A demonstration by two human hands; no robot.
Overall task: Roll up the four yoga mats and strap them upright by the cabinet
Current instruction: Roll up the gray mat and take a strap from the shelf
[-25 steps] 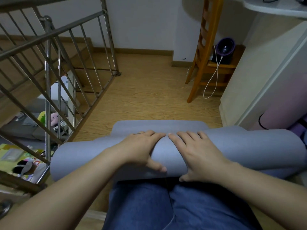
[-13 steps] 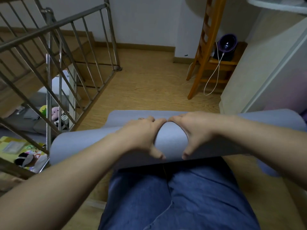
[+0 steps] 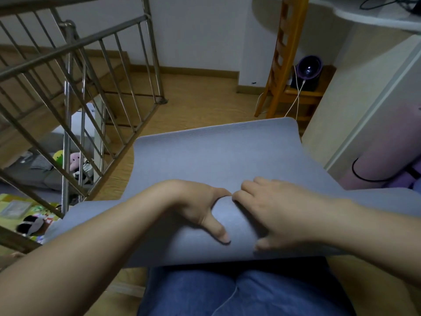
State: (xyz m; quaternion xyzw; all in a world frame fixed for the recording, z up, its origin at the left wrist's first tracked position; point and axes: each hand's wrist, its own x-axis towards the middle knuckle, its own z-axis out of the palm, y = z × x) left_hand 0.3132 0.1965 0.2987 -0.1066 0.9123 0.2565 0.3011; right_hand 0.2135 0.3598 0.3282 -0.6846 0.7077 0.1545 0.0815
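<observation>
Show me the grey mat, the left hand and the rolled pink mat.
grey mat (image 3: 216, 156): head view, flat unrolled part.
left hand (image 3: 194, 205): head view, back of the hand.
rolled pink mat (image 3: 378, 165): head view, its curved side.

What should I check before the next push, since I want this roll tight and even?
1. Left hand and right hand both grip the mat: ok.
2. Hands meet mid-roll: ok.
3. Unrolled tail smooth, no folds: ok.
4. Roll ends flush: cannot tell, right end out of frame.
5. Tail apart from the railing: ok.
</observation>
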